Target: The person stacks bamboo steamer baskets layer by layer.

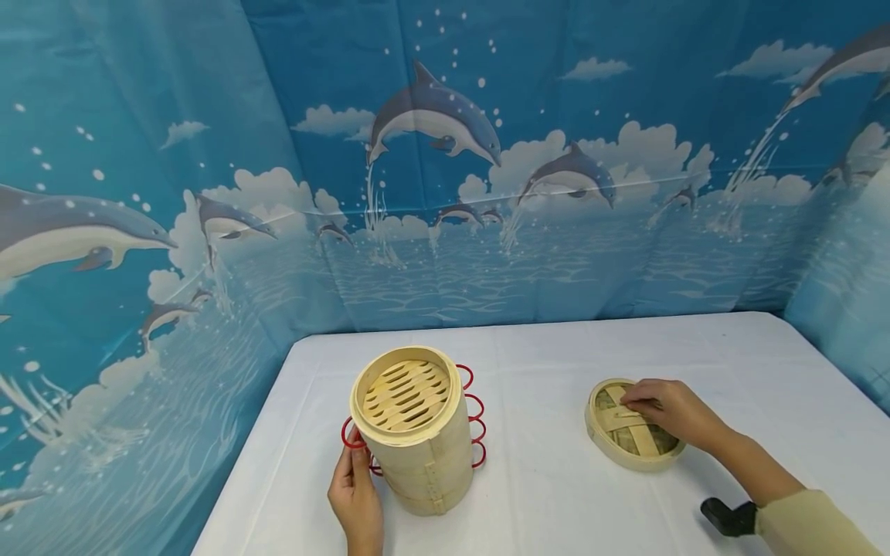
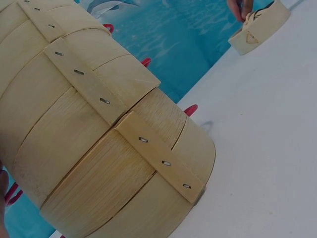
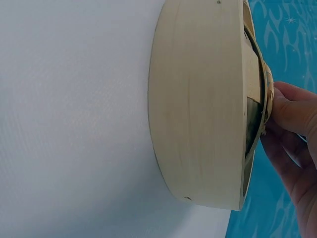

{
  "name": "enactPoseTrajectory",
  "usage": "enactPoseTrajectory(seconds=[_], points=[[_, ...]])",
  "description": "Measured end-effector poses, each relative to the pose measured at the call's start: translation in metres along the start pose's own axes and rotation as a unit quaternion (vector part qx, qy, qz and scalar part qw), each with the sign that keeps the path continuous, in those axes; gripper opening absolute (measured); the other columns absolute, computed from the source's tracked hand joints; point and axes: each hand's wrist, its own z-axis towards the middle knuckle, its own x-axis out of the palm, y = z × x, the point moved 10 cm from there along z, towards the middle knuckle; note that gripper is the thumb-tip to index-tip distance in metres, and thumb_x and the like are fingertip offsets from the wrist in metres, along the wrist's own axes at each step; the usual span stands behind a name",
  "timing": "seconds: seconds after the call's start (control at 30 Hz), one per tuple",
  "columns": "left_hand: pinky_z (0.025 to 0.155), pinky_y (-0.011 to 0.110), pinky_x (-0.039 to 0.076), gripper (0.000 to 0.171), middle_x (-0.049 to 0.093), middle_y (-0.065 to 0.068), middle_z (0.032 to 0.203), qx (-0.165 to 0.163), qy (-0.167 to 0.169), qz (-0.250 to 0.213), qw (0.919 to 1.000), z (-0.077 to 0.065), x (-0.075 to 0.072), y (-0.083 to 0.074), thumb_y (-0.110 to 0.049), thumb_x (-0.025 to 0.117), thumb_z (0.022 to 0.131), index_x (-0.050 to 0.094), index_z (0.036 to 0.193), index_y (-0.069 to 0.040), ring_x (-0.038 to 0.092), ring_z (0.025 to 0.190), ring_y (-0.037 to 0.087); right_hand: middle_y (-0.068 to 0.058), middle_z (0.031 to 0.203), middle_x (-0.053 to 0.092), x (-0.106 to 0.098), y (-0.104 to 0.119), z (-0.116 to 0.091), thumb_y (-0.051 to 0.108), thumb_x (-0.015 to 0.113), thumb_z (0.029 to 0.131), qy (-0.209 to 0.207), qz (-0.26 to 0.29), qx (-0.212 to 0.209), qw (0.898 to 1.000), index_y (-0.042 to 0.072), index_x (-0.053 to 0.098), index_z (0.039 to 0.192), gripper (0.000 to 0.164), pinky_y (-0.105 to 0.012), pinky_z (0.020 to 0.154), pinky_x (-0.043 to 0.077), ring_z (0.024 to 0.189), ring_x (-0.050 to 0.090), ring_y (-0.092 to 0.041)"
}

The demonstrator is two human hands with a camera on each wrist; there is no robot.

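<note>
A tall stack of bamboo steamer baskets point(image 1: 434, 471) stands left of centre, its slatted top tier uncovered and red ring handles on both sides. My left hand point(image 1: 358, 494) grips the stack at its left side by a red ring point(image 1: 345, 434), thumb against the wall; the other fingers are mostly hidden. In the left wrist view the stapled steamer walls point(image 2: 99, 129) fill most of the picture. Off to the right, my right hand point(image 1: 677, 413) pinches the woven handle on top of a round bamboo lid point(image 1: 619, 452). The right wrist view shows the lid's side point(image 3: 198, 109) close to the white cloth.
A white cloth covers the table point(image 1: 535, 494). Behind it hangs a blue curtain point(image 1: 431, 270) printed with dolphins. A black strap piece point(image 1: 726, 517) sticks out at the right wrist, by the sleeve point(image 1: 810, 525).
</note>
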Motion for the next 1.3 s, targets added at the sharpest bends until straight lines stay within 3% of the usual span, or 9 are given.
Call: enactPoseTrajectory(seconds=[0.2, 0.37, 0.5, 0.77, 0.97, 1.17, 1.3], points=[[0.084, 0.018, 0.048, 0.031, 0.060, -0.002, 0.116, 0.006, 0.000, 0.001, 1.0000, -0.001, 0.000, -0.001, -0.003, 0.043, 0.097, 0.050, 0.120, 0.016, 0.056, 0.105, 0.007, 0.004, 0.085, 0.066, -0.006, 0.011, -0.003, -0.007, 0.076, 0.066, -0.030, -0.003, -0.035, 0.999, 0.008, 0.071, 0.085, 0.025, -0.027, 0.068, 0.055, 0.081, 0.063, -0.014], [0.086, 0.020, 0.047, 0.031, 0.060, 0.001, 0.118, 0.012, 0.000, -0.013, 0.9998, 0.000, 0.000, -0.001, -0.003, 0.044, 0.097, 0.050, 0.120, 0.016, 0.056, 0.107, 0.008, 0.006, 0.084, 0.066, -0.003, 0.022, -0.002, -0.003, 0.076, 0.067, -0.019, -0.018, -0.070, 0.997, 0.010, 0.072, 0.085, 0.022, -0.034, 0.071, 0.055, 0.081, 0.063, -0.016], [0.086, 0.021, 0.047, 0.030, 0.060, 0.003, 0.118, 0.015, 0.002, -0.023, 0.9996, -0.001, 0.000, -0.001, -0.002, 0.044, 0.096, 0.050, 0.120, 0.016, 0.056, 0.107, 0.009, 0.004, 0.085, 0.065, 0.002, 0.025, -0.003, -0.003, 0.075, 0.069, 0.002, -0.019, -0.075, 0.997, 0.010, 0.072, 0.085, 0.021, -0.036, 0.068, 0.055, 0.081, 0.063, -0.018], [0.084, 0.017, 0.047, 0.030, 0.061, -0.002, 0.115, -0.003, -0.011, 0.029, 0.9995, 0.000, -0.002, 0.001, -0.006, 0.046, 0.097, 0.054, 0.120, 0.012, 0.057, 0.105, 0.006, 0.003, 0.085, 0.065, 0.002, 0.027, -0.008, -0.011, 0.075, 0.064, -0.032, -0.015, -0.092, 0.995, 0.009, 0.071, 0.083, 0.028, -0.029, 0.064, 0.055, 0.079, 0.062, -0.016], [0.085, 0.018, 0.047, 0.031, 0.060, -0.002, 0.118, -0.003, -0.003, 0.006, 1.0000, 0.000, -0.001, -0.001, -0.004, 0.043, 0.097, 0.050, 0.120, 0.017, 0.055, 0.106, 0.006, -0.002, 0.088, 0.065, 0.004, 0.031, -0.008, -0.013, 0.073, 0.064, -0.026, -0.020, -0.111, 0.993, 0.008, 0.071, 0.084, 0.029, -0.031, 0.068, 0.055, 0.083, 0.062, -0.022], [0.085, 0.019, 0.047, 0.032, 0.060, -0.004, 0.116, -0.003, 0.000, -0.003, 1.0000, 0.000, 0.000, -0.001, -0.003, 0.042, 0.097, 0.048, 0.121, 0.018, 0.055, 0.107, 0.006, -0.009, 0.093, 0.067, -0.001, 0.039, 0.008, -0.010, 0.071, 0.069, 0.011, -0.019, -0.113, 0.993, 0.005, 0.072, 0.088, 0.024, -0.048, 0.076, 0.051, 0.088, 0.062, -0.027], [0.085, 0.018, 0.047, 0.032, 0.060, -0.004, 0.116, -0.006, -0.002, -0.004, 1.0000, -0.001, 0.001, 0.000, -0.003, 0.043, 0.097, 0.048, 0.120, 0.018, 0.055, 0.106, 0.006, -0.009, 0.093, 0.068, -0.016, 0.054, 0.034, -0.011, 0.069, 0.072, 0.030, 0.003, -0.116, 0.993, 0.002, 0.072, 0.092, 0.024, -0.042, 0.075, 0.053, 0.088, 0.062, -0.026]])
